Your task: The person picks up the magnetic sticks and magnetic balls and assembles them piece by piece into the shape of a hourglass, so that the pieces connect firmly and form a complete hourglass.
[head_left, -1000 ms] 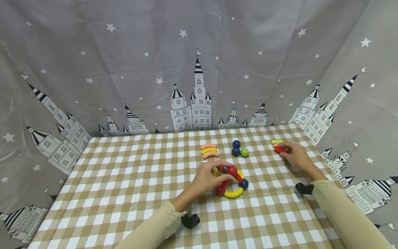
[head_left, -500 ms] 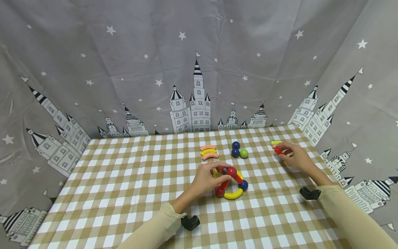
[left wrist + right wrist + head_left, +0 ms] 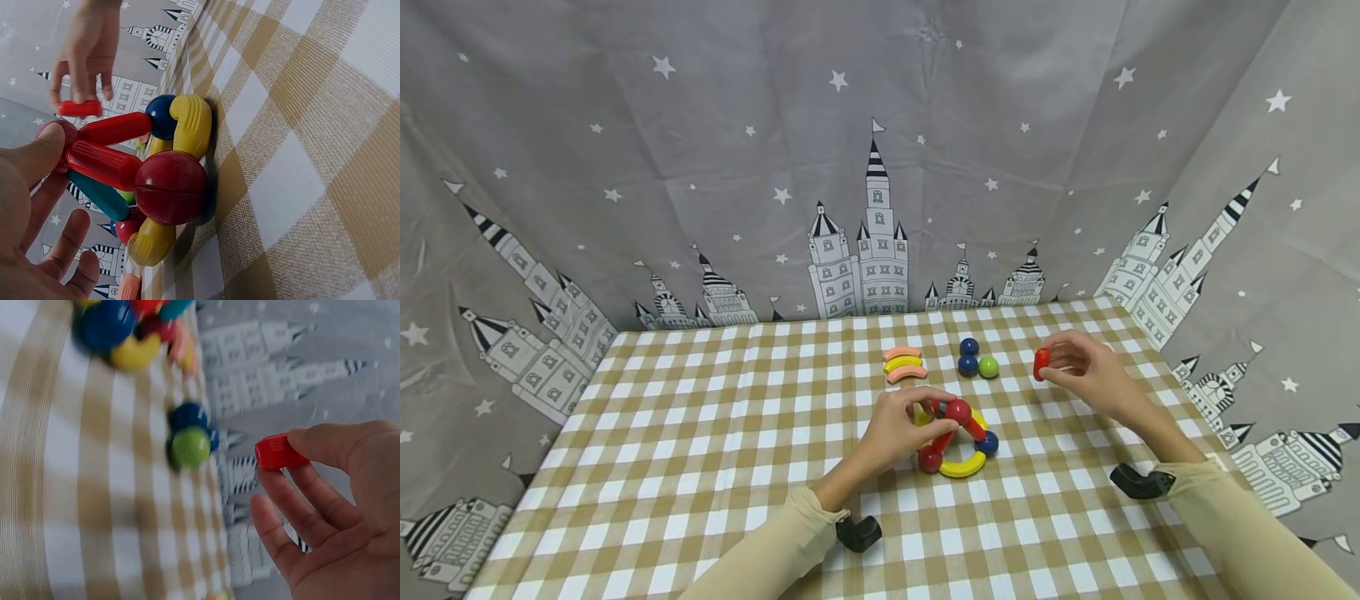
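On the table stands a pyramid of magnetic rods and balls. Its base joins yellow curved rods with a blue ball and red balls. Red straight rods and a teal rod slope up to a red top ball. My left hand pinches that top ball between thumb and fingers. Off to the right, my right hand holds a short red rod above the cloth, gripped by thumb and fingertips. The right wrist view shows one end of this rod sticking out.
Behind the pyramid lie pink and yellow curved rods in a row. Beside them sit two dark blue balls and a green ball. A checked cloth covers the table, and a grey printed curtain hangs behind.
My right hand has lifted the red rod from the right side and moved it left, turning it more upright. The left hand and the pyramid have stayed in place.
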Action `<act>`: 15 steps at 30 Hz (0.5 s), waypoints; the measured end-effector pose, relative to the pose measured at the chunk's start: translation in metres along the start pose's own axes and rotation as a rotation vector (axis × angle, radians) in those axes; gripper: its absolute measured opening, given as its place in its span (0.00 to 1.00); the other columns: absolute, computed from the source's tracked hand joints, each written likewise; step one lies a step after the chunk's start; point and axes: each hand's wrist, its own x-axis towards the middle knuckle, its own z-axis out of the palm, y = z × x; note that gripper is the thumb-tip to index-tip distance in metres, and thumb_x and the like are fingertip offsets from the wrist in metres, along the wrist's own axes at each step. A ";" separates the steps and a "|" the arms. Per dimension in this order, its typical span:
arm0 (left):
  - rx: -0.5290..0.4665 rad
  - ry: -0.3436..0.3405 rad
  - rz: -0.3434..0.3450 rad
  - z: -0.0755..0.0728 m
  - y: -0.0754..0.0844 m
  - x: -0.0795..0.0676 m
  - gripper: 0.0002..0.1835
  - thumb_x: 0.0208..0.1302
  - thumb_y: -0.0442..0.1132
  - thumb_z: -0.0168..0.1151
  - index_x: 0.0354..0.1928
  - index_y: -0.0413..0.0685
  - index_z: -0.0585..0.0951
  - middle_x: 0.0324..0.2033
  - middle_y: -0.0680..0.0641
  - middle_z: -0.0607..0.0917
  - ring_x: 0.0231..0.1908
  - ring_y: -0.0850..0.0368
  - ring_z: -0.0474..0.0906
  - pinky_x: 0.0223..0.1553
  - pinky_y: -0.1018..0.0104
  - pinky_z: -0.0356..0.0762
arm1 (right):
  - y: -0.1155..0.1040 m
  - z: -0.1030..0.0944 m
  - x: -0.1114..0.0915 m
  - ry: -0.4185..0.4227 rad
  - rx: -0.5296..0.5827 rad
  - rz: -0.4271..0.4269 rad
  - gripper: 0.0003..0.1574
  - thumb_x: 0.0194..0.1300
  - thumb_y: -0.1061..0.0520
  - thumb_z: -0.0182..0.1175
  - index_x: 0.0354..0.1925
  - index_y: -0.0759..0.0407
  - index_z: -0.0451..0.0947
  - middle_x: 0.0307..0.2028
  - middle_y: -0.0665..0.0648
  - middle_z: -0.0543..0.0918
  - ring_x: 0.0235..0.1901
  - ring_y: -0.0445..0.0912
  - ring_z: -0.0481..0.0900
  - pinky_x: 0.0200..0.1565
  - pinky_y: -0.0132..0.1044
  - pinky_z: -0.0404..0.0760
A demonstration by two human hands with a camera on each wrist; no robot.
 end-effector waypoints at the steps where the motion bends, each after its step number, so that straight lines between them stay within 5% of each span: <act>1: -0.001 0.000 -0.003 0.000 0.000 0.000 0.16 0.60 0.42 0.78 0.50 0.54 0.89 0.37 0.59 0.89 0.36 0.51 0.81 0.29 0.65 0.72 | -0.004 0.003 0.000 -0.008 0.022 -0.008 0.22 0.64 0.67 0.70 0.54 0.68 0.76 0.46 0.67 0.85 0.42 0.42 0.85 0.43 0.28 0.83; 15: -0.004 -0.007 -0.021 0.000 0.001 0.001 0.16 0.61 0.43 0.77 0.50 0.53 0.89 0.40 0.58 0.89 0.39 0.48 0.82 0.33 0.60 0.76 | -0.045 0.045 -0.004 -0.083 0.218 -0.051 0.21 0.63 0.67 0.71 0.51 0.63 0.73 0.47 0.63 0.84 0.46 0.49 0.87 0.45 0.35 0.86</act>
